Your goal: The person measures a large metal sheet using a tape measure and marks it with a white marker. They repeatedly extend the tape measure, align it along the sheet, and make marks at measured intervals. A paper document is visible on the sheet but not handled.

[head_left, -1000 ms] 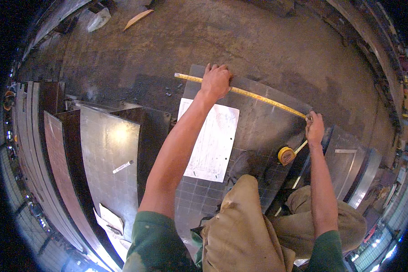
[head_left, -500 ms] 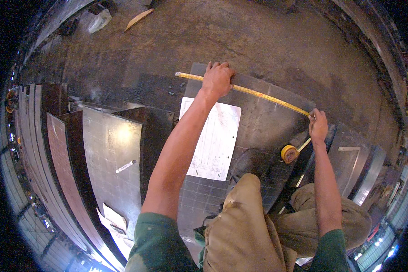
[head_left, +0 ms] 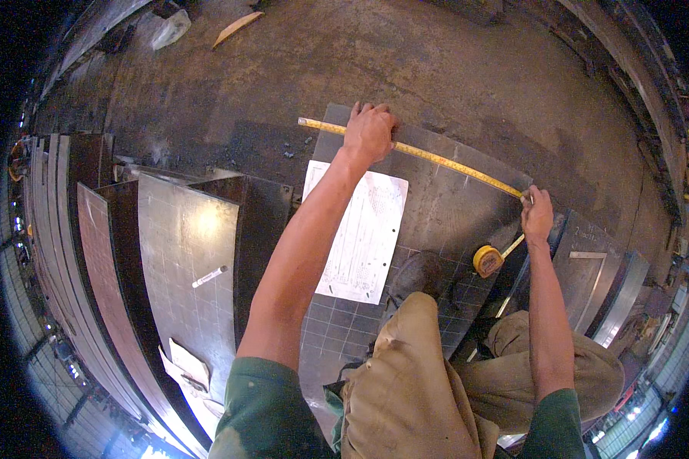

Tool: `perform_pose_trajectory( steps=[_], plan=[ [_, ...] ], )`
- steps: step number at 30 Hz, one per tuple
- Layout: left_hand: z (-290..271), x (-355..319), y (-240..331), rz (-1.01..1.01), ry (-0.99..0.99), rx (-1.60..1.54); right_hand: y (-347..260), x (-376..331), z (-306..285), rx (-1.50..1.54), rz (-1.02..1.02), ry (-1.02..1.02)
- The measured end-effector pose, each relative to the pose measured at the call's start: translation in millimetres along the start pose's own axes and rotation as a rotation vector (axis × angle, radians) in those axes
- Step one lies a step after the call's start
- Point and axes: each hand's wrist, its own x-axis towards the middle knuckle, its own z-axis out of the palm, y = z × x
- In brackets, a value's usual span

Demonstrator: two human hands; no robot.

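A yellow tape measure blade point(head_left: 459, 166) stretches across the far part of a dark steel plate point(head_left: 429, 214). My left hand point(head_left: 371, 131) is closed over the blade near its free end, its fingers curled at the plate's far edge. At the plate's right edge my right hand point(head_left: 537, 213) pinches the blade, which bends back there to the yellow tape measure case point(head_left: 488, 261). The case rests on the plate, left of my right wrist. A white printed sheet point(head_left: 366, 237) lies on the plate, partly hidden by my left forearm. Pale grid lines mark the plate's near part.
On the left, a steel beam point(head_left: 180, 237) carries a white marker point(head_left: 210, 277) and folded papers point(head_left: 187, 366). More beams point(head_left: 103, 229) stand beyond it. A flat metal square point(head_left: 599, 268) lies on the steel at right. A wooden strip point(head_left: 237, 28) lies on the floor point(head_left: 375, 61).
My view has shifted slightly. Both hands keep their places on the tape blade, and the case and sheet stay where they were.
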Motion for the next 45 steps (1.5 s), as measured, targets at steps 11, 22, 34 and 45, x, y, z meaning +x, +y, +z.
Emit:
perform_pose_trajectory(
  steps=[11,22,34,45],
  plan=[
    [4,1,-1,0.003,0.044,-0.002,-5,1,-2,0.056,0.149,-0.054],
    [-3,-1,1,-0.004,-0.013,0.026,-10,3,-5,0.016,0.014,0.006],
    [6,0,-2,0.001,0.026,0.012,-5,-1,1,-0.014,0.054,0.009],
    [5,-5,-7,0.015,0.026,0.003,-22,4,-6,0.080,0.092,-0.050]
  ],
)
